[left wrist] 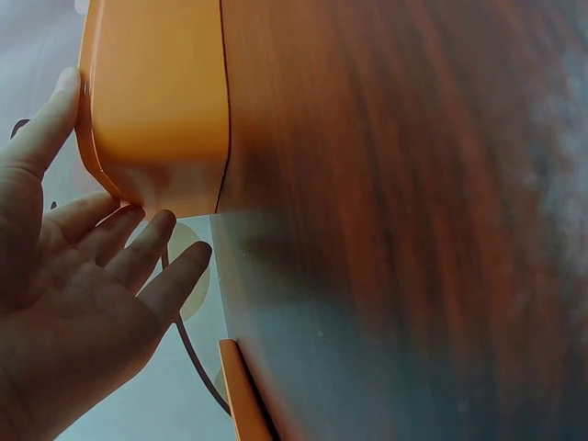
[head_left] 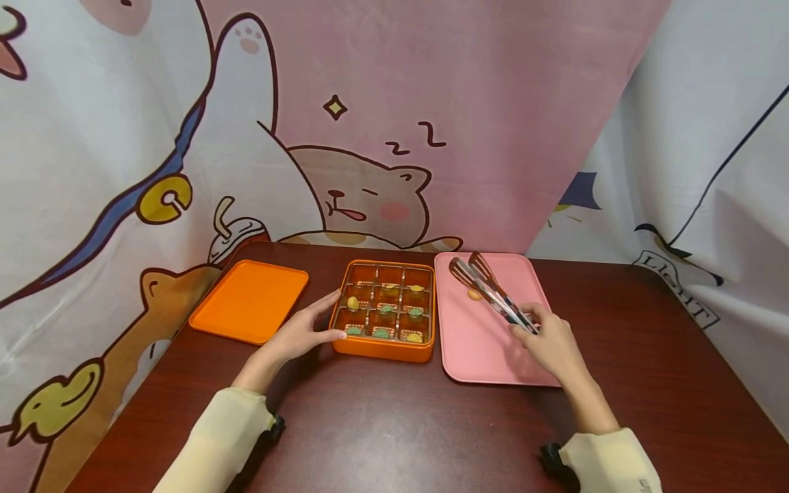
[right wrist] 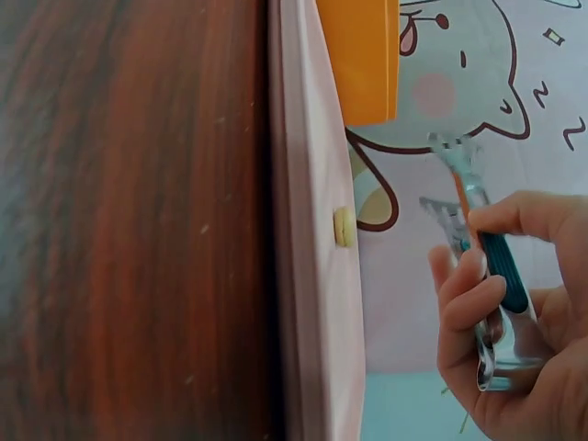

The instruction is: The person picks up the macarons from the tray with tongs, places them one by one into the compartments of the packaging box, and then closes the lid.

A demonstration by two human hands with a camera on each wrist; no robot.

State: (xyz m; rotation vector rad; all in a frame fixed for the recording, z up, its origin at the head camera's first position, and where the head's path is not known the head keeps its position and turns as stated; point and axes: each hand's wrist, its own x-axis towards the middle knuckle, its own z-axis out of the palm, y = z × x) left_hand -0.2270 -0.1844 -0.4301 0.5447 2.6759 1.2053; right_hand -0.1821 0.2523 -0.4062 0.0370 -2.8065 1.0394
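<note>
My right hand (head_left: 550, 344) grips metal tongs (head_left: 495, 293) over the pink tray (head_left: 481, 356); the tongs' two slotted ends are apart with nothing between them. Below them on the tray lies one small yellow piece (head_left: 474, 294), shaped like a macaron in the right wrist view (right wrist: 344, 227). My left hand (head_left: 303, 331) touches the left side of an orange box (head_left: 385, 349), thumb at the rim and fingers loosely extended. Inside the box, a clear divider makes several compartments, which hold small green pieces (head_left: 382, 333) and yellow pieces (head_left: 353, 302).
An orange lid-like tray (head_left: 249, 301) lies flat on the dark wooden table (head_left: 382, 424), left of the box. Close behind the table hangs a printed cloth (head_left: 481, 137). The box stands right beside the pink tray's left edge.
</note>
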